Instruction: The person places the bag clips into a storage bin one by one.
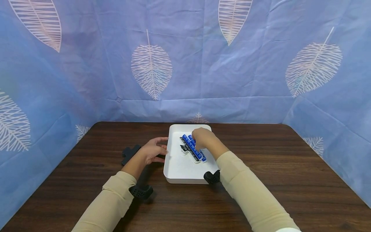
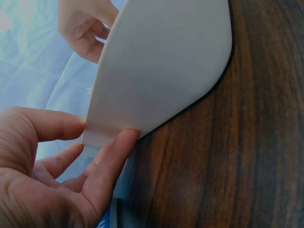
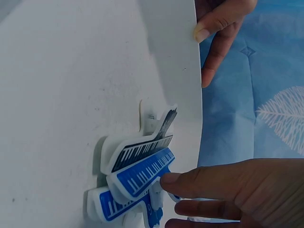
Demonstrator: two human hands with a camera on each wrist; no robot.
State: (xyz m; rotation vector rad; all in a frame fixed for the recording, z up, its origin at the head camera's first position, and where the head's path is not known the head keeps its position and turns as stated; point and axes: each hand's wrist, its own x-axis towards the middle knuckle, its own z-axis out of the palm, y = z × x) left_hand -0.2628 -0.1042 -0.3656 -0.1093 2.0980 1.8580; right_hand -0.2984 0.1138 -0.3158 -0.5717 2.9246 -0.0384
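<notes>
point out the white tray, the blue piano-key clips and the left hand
white tray [image 1: 185,172], head view, bare floor near its front rim
blue piano-key clips [image 3: 142,173], right wrist view, blue keyboard face of the middle clip
left hand [image 1: 152,151], head view, back of the hand at the tray's left edge

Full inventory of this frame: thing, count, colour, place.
Rectangular plastic tray: 1, white, centre of the table.
Flat piano-keyboard-shaped pieces: a fanned stack of at least three, blue and black-and-white, inside the tray.
Cross-shaped flat object: 1, black, on the table left of the tray.
Wooden table: 1, dark brown.
Leaf-print cloth backdrop: blue with pale leaves, behind and beside the table.
Wrist-worn camera mounts: 2, black, one on each forearm.
Left hand: 1, fingers gripping the tray's left edge.
Right hand: 1, fingertips on the blue pieces.
</notes>
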